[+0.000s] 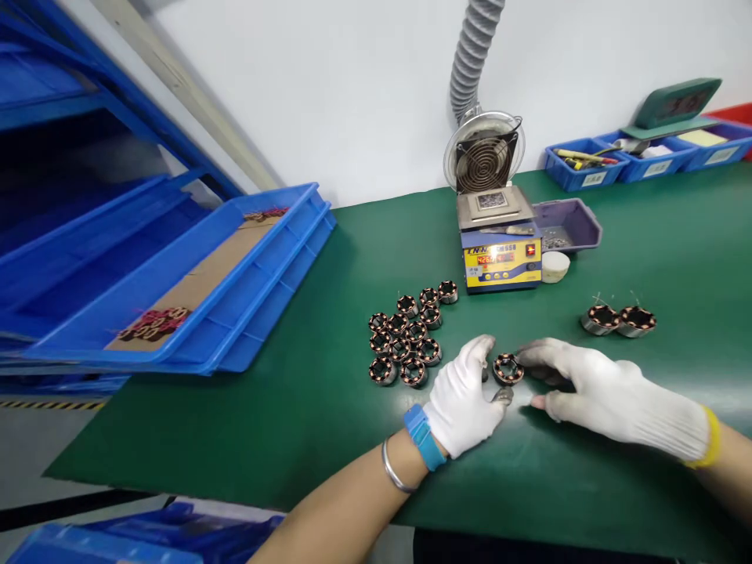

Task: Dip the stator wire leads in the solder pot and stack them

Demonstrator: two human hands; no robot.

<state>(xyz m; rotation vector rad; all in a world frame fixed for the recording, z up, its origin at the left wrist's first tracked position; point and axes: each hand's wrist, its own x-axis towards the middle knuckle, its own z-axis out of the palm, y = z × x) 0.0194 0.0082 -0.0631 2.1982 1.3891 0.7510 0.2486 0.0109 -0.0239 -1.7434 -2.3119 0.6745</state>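
At the left, a sloping blue tray (267, 272) is lined with cardboard (203, 278) and holds reddish and tan pieces (153, 323) at its near end, with more at its far end. At the back right, 3 small blue bins stand in a row: the leftmost bin (573, 178) holds yellow-handled tools (587, 159), the middle bin (658, 167) pale items, and the rightmost bin (720, 155) a yellow pad (702, 138). A purple tray (589, 225), with small grey bits inside, sits beside the yellow-and-blue unit (502, 270).

The person wears white gloves. The left hand (464, 399) is open, thumb well apart from the fingers, and the right hand (611, 392) is also open, thumb below its fingers. Between them, 1 copper-wound ring (508, 369) rests on the green table (294, 439). The right fingertips are right at its edge; whether they touch cannot be told. A cluster of similar rings (400, 348) stands beyond the left hand, and 2 wired rings (638, 321) stand beyond the right.
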